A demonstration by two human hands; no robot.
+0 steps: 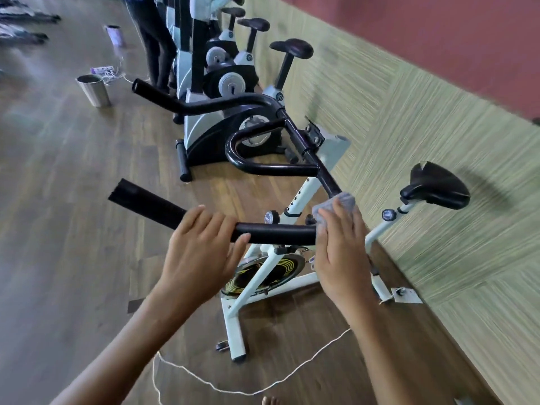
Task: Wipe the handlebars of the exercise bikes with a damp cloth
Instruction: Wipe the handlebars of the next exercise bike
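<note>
A white exercise bike point(254, 276) stands below me with black handlebars point(274, 233). My left hand point(198, 247) grips the near foam bar, fingers curled over it. My right hand point(342, 252) holds a grey cloth point(339, 204) wrapped around the bend where the near bar meets the crossbar. The far bar point(204, 105) and the inner loop point(248, 165) are bare. The black saddle point(435, 185) sits to the right.
More exercise bikes point(228, 121) line the green wall point(423, 141) further back. A person's dark legs point(157, 45) stand by them. A steel cup point(93, 90) is on the wooden floor, and a white cord point(222, 387) runs under the near bike.
</note>
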